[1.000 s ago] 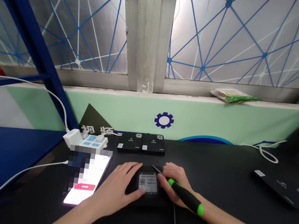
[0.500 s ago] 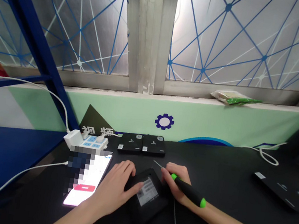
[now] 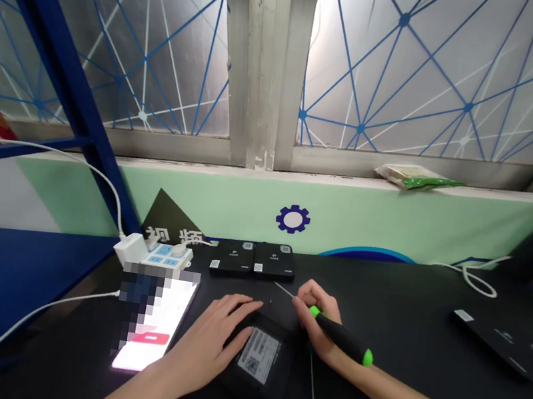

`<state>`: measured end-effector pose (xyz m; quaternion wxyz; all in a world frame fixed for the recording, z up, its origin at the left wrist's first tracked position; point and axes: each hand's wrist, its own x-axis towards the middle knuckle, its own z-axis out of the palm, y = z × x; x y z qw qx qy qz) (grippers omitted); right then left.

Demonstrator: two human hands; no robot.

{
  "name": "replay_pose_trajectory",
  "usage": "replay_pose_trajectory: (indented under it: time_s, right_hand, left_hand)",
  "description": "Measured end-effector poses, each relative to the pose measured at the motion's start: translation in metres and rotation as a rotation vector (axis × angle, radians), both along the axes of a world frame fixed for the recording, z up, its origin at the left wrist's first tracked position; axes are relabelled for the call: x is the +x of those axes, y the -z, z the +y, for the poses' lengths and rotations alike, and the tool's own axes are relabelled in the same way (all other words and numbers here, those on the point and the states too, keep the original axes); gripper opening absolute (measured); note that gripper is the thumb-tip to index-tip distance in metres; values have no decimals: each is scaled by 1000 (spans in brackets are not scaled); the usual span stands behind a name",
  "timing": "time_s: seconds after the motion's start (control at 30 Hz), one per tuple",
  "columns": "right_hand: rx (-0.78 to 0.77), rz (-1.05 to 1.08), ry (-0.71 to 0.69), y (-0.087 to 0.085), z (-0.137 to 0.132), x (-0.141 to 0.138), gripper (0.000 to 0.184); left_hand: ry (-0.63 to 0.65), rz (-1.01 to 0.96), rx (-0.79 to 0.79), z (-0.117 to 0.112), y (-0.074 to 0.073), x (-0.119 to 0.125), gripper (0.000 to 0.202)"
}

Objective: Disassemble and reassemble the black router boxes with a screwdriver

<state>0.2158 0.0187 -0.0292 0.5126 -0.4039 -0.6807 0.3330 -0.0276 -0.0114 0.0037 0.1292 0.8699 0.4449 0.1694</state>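
A black set-top box (image 3: 253,386) lies in front of me, with a white printed label facing up. My left hand (image 3: 220,330) rests on its upper left corner, thumb and fingers bent over the edge. My right hand (image 3: 319,319) grips a screwdriver (image 3: 343,338) with a black and green handle, its thin tip pointing up and left, apart from the box. Below that hand a thin metal rod (image 3: 313,382) lies on the table; its upper end is hidden. A tiny screw (image 3: 271,302) sits just beyond the box.
Two black boxes (image 3: 233,256) stand side by side near the wall, and another black box (image 3: 506,344) lies at the right. A lit phone (image 3: 160,324), a power strip (image 3: 167,254) and white cables are on the left. A packet (image 3: 416,177) lies on the sill.
The set-top box has turned so its label sits straighter, and it has shifted slightly nearer me. My left fingers have moved right across its far edge. The right hand keeps the screwdriver, nearly still.
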Motion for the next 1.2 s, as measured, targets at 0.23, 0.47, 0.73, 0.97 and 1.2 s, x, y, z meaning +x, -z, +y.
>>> replay_pose_trajectory:
  time_s: [0.23,0.47,0.73,0.97,1.2]
  right_hand:
    - [-45,73,-33,4,0,3,34]
    - [-41,276,-83,11,8,4,50]
    - [-147,413,-47,11,14,0,56]
    - [-171,421,-56,16,16,1,62]
    - [-193,409,-80,15,18,1,63]
  left_hand:
    - [-18,-61,-2,0,4,-2,42]
    - [-19,-87,14,-2,0,0,36]
    - [32,-142,-20,-3,-2,-1,39]
    - [66,-164,-27,-4,-4,0,33]
    - [50,-131,-10,-3,-5,-1,30]
